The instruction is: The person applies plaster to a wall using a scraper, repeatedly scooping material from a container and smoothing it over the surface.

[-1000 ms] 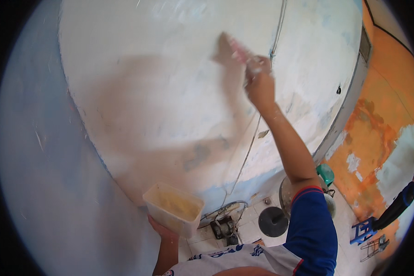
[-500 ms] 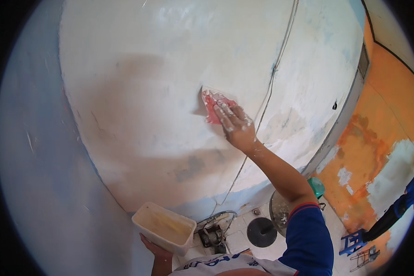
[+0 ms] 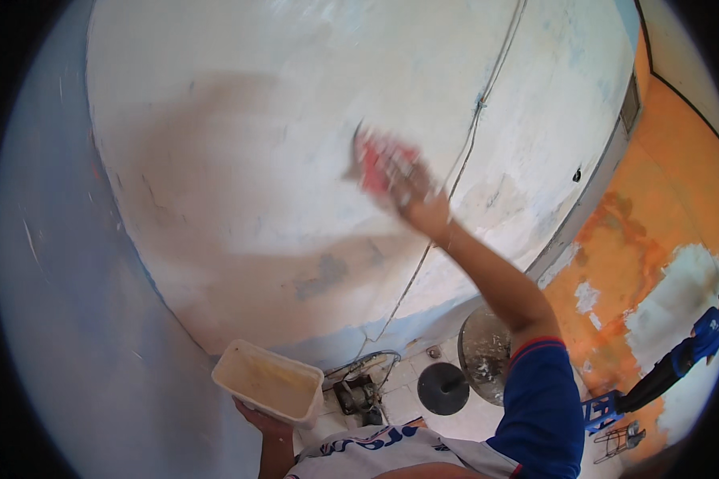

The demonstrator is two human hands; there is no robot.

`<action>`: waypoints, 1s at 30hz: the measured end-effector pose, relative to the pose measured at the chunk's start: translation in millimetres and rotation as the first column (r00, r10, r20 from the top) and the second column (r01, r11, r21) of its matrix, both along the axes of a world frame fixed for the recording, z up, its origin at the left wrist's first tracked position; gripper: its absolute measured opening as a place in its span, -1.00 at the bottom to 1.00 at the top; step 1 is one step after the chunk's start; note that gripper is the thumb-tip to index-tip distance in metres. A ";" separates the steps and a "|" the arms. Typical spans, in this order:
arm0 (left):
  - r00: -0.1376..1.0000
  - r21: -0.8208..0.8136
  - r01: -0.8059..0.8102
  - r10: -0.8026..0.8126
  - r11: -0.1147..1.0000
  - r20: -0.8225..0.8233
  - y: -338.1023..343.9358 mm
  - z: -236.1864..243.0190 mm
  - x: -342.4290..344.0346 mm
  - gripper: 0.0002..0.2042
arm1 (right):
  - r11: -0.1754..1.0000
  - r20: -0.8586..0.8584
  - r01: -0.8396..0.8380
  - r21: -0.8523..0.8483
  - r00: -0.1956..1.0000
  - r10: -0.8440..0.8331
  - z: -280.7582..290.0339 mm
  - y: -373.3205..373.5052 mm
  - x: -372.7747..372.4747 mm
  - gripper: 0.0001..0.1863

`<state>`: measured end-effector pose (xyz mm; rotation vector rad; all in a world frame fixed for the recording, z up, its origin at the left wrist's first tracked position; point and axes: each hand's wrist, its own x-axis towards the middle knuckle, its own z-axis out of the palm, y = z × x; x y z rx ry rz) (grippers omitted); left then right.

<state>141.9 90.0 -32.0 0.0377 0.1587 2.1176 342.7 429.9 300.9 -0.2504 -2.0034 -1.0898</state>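
Note:
My right hand (image 3: 414, 190), smeared by motion and spotted with white, is closed on a red putty spreader (image 3: 375, 160). Its blade lies against or very close to the pale, patchy wall (image 3: 240, 184); which of the two, I cannot tell. Low on the left, my left hand (image 3: 262, 418) supports a white rectangular tub (image 3: 318, 399) from beneath and the side. Thin cream-coloured residue coats the tub's inside. Most of the left fingers are hidden behind the tub.
A cable (image 3: 473, 132) runs down the wall right of my hand. Below stand a small motor-like machine (image 3: 358, 395), a dark round lid-like thing (image 3: 443, 389) and a big round basin (image 3: 485, 351). Far right, a person (image 3: 683, 351) is by a blue stool (image 3: 603, 411) and an orange wall (image 3: 615, 263).
The whole view has shifted a little. Against the wall, my right hand and the spreader have moved slightly up and to the right. My left hand still holds the tub.

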 end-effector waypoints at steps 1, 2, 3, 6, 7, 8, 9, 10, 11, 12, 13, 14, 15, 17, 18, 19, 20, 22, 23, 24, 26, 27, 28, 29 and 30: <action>1.000 0.006 0.010 -0.009 1.000 -0.017 0.8 3.8 -1.2 -0.29 | 1.000 0.026 0.000 -0.030 1.000 0.001 -6.2 -14.4 4.0 -0.53; 1.000 0.022 0.010 -0.010 1.000 -0.011 3.3 4.4 -2.7 -0.30 | 0.998 0.048 0.001 -0.056 0.999 0.002 -7.8 -25.0 8.9 -0.55; 1.000 0.035 -0.004 0.004 0.999 -0.005 4.0 3.9 -4.6 -0.30 | 0.996 0.069 -0.012 -0.085 0.997 0.018 1.6 -40.1 3.7 -0.57; 1.000 0.044 0.009 -0.009 0.999 0.001 4.6 -2.1 -4.3 -0.32 | 0.990 -0.342 0.042 0.137 0.940 0.007 105.4 -18.9 32.9 -0.70; 1.000 0.040 0.018 -0.018 0.999 -0.006 1.2 -3.7 -4.0 -0.32 | 0.996 -0.549 0.077 -0.036 0.832 -0.084 148.2 -29.0 26.3 -0.73; 0.999 0.039 0.036 -0.035 0.999 -0.013 -0.7 -4.8 -2.2 -0.32 | 0.985 -0.610 0.174 -0.007 0.779 -0.142 192.7 -33.1 28.4 -0.75; 0.998 0.041 0.066 -0.065 0.997 -0.028 -2.8 -4.2 1.2 -0.31 | 0.976 -0.588 0.184 0.120 0.805 -0.080 228.4 -17.7 39.9 -0.73; 0.996 0.040 0.086 -0.084 0.996 -0.042 -6.4 -4.3 3.1 -0.30 | 0.954 -0.555 0.177 0.243 0.832 -0.014 247.2 -6.4 45.7 -0.71; 0.995 0.048 0.091 -0.090 0.995 -0.038 -10.2 -5.5 2.5 -0.30 | 0.969 -0.552 0.213 0.127 0.826 -0.109 241.7 -4.2 39.9 -0.72; 0.994 0.056 0.105 -0.103 0.993 -0.038 -13.3 -6.6 1.3 -0.30 | 0.967 -0.542 0.256 0.011 0.814 -0.210 231.7 -1.0 37.8 -0.73; 0.992 0.066 0.121 -0.118 0.991 -0.039 -15.8 -7.0 0.9 -0.30 | 0.908 -0.538 0.406 -0.101 0.746 -0.393 207.0 18.4 37.0 -0.66; 0.996 0.026 0.089 -0.089 0.996 -0.020 -18.9 -0.3 -0.2 -0.32 | 0.877 -0.438 0.469 -0.100 0.771 -0.462 163.3 25.6 31.9 -0.56; 0.998 -0.007 0.065 -0.065 0.998 -0.002 -19.3 11.3 2.7 -0.34 | 0.890 -0.368 0.456 0.018 0.830 -0.418 116.9 30.0 29.4 -0.57; 1.000 -0.006 0.009 -0.009 1.000 -0.027 -23.4 17.2 5.4 -0.36 | 0.973 -0.056 0.102 0.207 0.994 -0.092 21.0 -2.7 0.3 -0.57; 0.997 0.034 -0.004 0.007 0.999 -0.076 -24.1 14.2 5.1 -0.36 | 0.979 0.074 0.008 0.203 0.997 -0.024 -3.1 -22.3 -2.0 -0.57; 0.992 0.073 -0.017 0.026 0.997 -0.126 -22.0 13.2 6.2 -0.36 | 0.985 0.082 0.009 0.170 0.996 -0.023 0.1 -30.2 4.9 -0.61; 0.996 0.063 -0.021 0.026 0.998 -0.090 -19.7 16.3 8.9 -0.36 | 0.992 0.085 0.007 0.127 0.996 -0.018 1.9 -33.5 12.5 -0.65; 0.998 0.027 -0.058 0.059 0.998 -0.023 -21.4 23.1 13.5 -0.36 | 0.992 -0.073 0.036 0.118 0.997 -0.027 33.1 -27.2 23.0 -0.73; 0.995 0.029 -0.086 0.087 0.996 -0.038 -22.2 21.5 16.3 -0.35 | 0.973 -0.184 0.183 0.139 0.970 -0.157 74.7 -17.1 32.8 -0.82; 0.991 0.033 -0.119 0.121 0.992 -0.052 -20.6 17.0 18.5 -0.35 | 0.988 -0.363 0.124 -0.095 0.920 -0.150 123.2 -21.7 32.9 -0.85; 0.994 0.013 -0.111 0.111 0.994 -0.016 -9.6 20.5 32.9 -0.33 | 0.978 -0.517 0.207 0.016 0.839 -0.169 221.2 -5.4 57.3 -0.63; 0.995 -0.023 -0.098 0.099 0.995 0.034 -6.3 26.0 39.4 -0.32 | 0.967 -0.500 0.224 0.119 0.855 -0.136 251.5 2.7 61.7 -0.61; 0.992 -0.059 -0.084 0.089 0.995 0.084 -3.6 30.0 45.7 -0.31 | 0.946 -0.480 0.236 0.220 0.871 -0.105 267.8 11.2 64.5 -0.58; 0.990 -0.046 -0.116 0.119 0.992 0.073 1.8 25.6 52.7 -0.30 | 0.918 -0.431 0.334 0.213 0.875 -0.219 266.7 25.4 63.1 -0.57; 0.988 -0.031 -0.140 0.142 0.990 0.061 11.5 16.0 59.9 -0.29 | 0.875 -0.382 0.436 0.213 0.861 -0.336 258.9 44.5 62.1 -0.56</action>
